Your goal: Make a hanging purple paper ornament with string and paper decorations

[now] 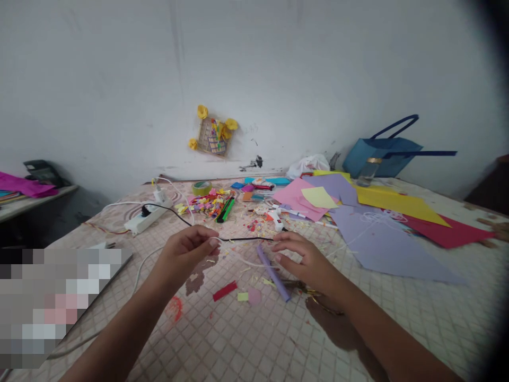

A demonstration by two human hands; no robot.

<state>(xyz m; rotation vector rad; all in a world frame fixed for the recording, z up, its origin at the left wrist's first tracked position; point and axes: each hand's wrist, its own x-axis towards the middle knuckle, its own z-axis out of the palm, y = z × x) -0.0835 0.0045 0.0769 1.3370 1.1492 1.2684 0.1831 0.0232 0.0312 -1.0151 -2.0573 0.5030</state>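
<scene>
My left hand is closed in a pinch on a thin white string, whose loop shows at the fingertips. A black cable passes at the same fingers; I cannot tell whether they grip it too. My right hand hovers to the right with thumb and fingers apart, close to the cable and string. The string runs past it to a loose tangle. Between the hands lies a rolled lilac paper tube. Scissors are partly hidden beneath my right forearm. A white glue gun lies just beyond.
A power strip with plugs stands at left, near a pixelated flat object. Paper scraps, a tape roll and a cutter lie behind. Coloured sheets, a glass jar and a blue bag occupy the right.
</scene>
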